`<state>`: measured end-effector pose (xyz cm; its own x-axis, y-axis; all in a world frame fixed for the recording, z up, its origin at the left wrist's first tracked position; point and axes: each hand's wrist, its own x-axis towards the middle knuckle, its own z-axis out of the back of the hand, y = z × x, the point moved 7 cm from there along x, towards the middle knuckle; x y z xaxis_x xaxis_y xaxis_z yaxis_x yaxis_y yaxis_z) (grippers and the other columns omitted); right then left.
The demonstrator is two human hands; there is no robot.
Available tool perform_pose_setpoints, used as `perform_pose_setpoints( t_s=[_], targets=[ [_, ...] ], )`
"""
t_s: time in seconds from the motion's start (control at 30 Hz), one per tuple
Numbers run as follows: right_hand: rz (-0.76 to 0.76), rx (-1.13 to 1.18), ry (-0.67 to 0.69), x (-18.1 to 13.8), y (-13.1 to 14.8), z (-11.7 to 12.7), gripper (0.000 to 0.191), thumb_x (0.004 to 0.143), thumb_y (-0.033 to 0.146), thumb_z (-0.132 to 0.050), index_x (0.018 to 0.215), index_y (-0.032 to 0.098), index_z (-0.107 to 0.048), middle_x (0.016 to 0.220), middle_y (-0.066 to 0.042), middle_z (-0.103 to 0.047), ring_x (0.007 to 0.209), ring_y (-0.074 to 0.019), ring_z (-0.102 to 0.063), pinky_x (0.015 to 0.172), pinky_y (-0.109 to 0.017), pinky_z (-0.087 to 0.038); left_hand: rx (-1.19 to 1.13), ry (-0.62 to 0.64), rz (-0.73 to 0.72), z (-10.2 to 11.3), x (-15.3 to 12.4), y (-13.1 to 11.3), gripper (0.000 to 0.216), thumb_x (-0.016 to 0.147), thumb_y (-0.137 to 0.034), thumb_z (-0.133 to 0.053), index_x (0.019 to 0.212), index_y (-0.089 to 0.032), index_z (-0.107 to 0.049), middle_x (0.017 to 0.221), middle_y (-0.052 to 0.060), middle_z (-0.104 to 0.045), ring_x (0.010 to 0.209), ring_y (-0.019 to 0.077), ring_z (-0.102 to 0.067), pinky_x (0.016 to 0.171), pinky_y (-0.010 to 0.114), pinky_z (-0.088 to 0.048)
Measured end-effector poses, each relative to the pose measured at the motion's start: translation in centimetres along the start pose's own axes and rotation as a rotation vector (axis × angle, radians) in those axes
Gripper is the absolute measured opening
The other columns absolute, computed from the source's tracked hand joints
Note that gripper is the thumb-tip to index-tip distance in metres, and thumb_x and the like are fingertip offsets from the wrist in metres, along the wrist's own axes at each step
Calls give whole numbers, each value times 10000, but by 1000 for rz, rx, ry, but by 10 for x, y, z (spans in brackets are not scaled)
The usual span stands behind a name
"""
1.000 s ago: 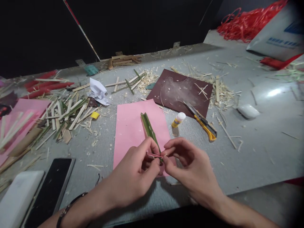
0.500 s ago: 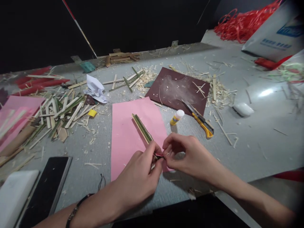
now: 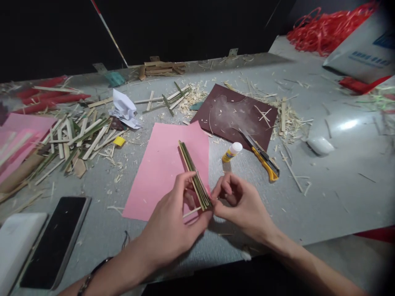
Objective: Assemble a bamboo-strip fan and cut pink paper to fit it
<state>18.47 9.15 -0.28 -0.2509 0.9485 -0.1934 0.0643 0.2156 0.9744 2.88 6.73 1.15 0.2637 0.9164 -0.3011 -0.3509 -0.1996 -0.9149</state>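
Note:
A bundle of thin green bamboo strips (image 3: 193, 172) lies slanted over a pink paper sheet (image 3: 160, 164) on the grey table. My left hand (image 3: 173, 222) grips the bundle's near end, with its fingers curled round the strips. My right hand (image 3: 239, 203) pinches that same near end from the right side. A thin pale sliver (image 3: 191, 212) sticks out to the left under my left thumb. Whatever is wrapped at the bundle's end is hidden between my fingertips.
A glue bottle (image 3: 232, 151) and a yellow utility knife (image 3: 262, 158) lie right of the sheet, beside a dark brown mat (image 3: 236, 113). Bamboo offcuts (image 3: 80, 139) pile up at left. A phone (image 3: 54, 240) lies near left. A white mouse (image 3: 320, 145) sits right.
The pink sheet has swung and slid to the left under the bundle. The bundle now stands steeper and closer to me. The red band seen earlier at its end is no longer visible.

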Motion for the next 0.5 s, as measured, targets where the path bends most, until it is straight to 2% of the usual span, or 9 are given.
perform_pose_setpoints(
  t_s=[0.07,0.13,0.2,0.3,0.5],
  targets=[
    [-35,-14,23,-1,-5,-6,367,742,134,-717,747,261,-373,772,32,-677,729,-137,-639,730,-307,-558,231,-18,-13,4,-4,4,553,918,-294,-739,1386,-298,-445,1099,46,-728,917,253,-705,767,375,-530],
    [-61,-15,56,-1,-9,-12,374,751,142,-728,742,259,-372,776,29,-683,732,-134,-638,729,-303,-558,346,-45,-28,7,-8,6,487,947,-325,-697,1376,-276,-471,1097,64,-733,917,279,-701,742,388,-514],
    [-78,8,83,-1,-12,-16,382,758,154,-745,744,257,-378,792,23,-695,726,-130,-640,714,-296,-556,354,-66,-45,9,-11,7,452,982,-338,-651,1392,-263,-476,1098,74,-737,921,284,-703,741,390,-513],
    [-105,39,114,-1,-15,-19,400,783,207,-784,762,255,-387,818,12,-706,718,-132,-651,684,-294,-557,268,-33,-47,9,-12,9,419,1002,-349,-655,1387,-262,-514,1064,61,-747,911,261,-711,786,386,-530],
    [-113,-86,238,1,-6,-24,279,846,275,-838,989,210,-607,870,12,-670,720,-127,-646,667,-281,-541,256,16,-70,12,-9,10,426,985,-316,-686,1393,-236,-590,1109,83,-746,894,246,-700,790,376,-537]
  ],
)
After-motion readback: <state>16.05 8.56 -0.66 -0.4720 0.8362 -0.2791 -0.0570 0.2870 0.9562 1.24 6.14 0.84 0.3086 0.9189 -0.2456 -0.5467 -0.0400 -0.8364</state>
